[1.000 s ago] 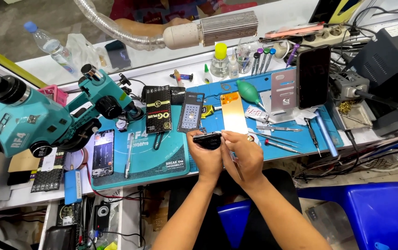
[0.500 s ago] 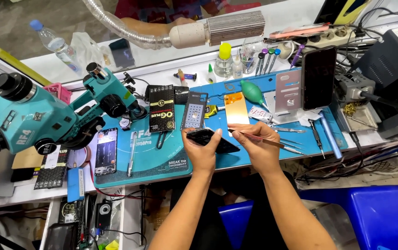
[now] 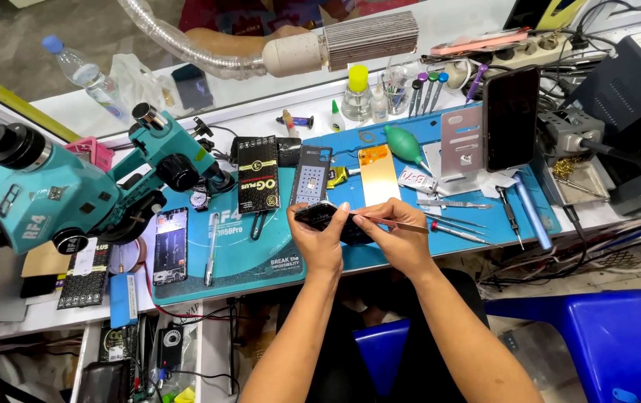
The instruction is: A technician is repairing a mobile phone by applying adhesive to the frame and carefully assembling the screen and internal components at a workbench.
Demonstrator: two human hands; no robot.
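Holding a dark phone point(image 3: 329, 221) above the blue mat point(image 3: 275, 254) at the bench's near edge, we curl our left hand point(image 3: 319, 242) around its lower side. Our right hand point(image 3: 402, 237) pinches thin tweezers point(image 3: 389, 221), their tip at the phone's upper edge. A teal microscope point(image 3: 74, 190) stands well left; more tools point(image 3: 451, 224) lie just right.

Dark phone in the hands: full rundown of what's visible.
The dark, glossy slab-shaped phone is held tilted just above the blue work mat's front edge. The left hand grips its near side, with fingertips over the top. The right hand brings thin metal tweezers to its right end. Its finer details are not clear.
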